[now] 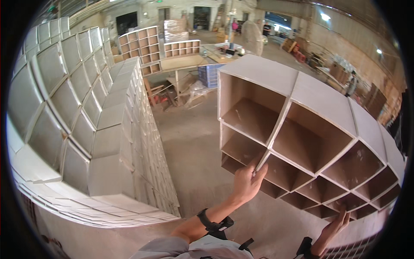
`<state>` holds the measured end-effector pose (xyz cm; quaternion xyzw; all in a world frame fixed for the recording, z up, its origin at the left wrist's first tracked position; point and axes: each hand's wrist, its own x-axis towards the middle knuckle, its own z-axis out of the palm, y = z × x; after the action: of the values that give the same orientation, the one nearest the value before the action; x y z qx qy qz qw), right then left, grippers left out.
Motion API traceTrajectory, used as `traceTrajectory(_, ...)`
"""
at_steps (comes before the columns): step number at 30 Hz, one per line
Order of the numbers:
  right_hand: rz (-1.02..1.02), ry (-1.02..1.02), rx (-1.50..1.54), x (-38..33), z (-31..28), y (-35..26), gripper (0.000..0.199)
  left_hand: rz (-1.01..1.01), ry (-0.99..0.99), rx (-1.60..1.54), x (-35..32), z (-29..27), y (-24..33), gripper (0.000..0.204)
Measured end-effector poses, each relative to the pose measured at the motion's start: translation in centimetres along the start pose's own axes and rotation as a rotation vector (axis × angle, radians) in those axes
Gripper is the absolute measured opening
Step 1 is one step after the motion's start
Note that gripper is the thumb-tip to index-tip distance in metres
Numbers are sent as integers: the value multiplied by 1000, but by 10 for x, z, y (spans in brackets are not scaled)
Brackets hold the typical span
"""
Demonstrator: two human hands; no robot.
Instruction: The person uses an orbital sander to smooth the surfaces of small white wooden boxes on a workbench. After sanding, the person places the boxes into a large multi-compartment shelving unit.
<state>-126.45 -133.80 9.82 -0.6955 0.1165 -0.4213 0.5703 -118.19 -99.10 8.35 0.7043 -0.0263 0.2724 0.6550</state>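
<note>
A large white cubby shelf [319, 99] with open square compartments, brownish inside, is held tilted in front of me on the right. My left hand [250, 183] is closed round a divider between its compartments, thumb and fingers on either side. Farther right, my right hand [337, 228] has its fingers hooked over the shelf's near lower edge; part of that grip is hidden by the board. Dark straps with small devices sit on both wrists.
Tall stacked rows of similar white shelf units [112, 134] stand on the left. Beyond are a worktable [183, 63], a smaller cubby unit [140, 45] and a blue crate [208, 76]. Concrete floor [181, 129] runs between. Another person [352, 84] stands far right.
</note>
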Motion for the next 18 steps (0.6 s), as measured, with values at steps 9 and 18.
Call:
traceTrajectory(9,124,-221,162,118,330,73,34,-130,185,87,221,-29,-124,27)
traceTrajectory(18,131,-388,195,205,680,114,25,-88,420,237,489,-89,-235,34)
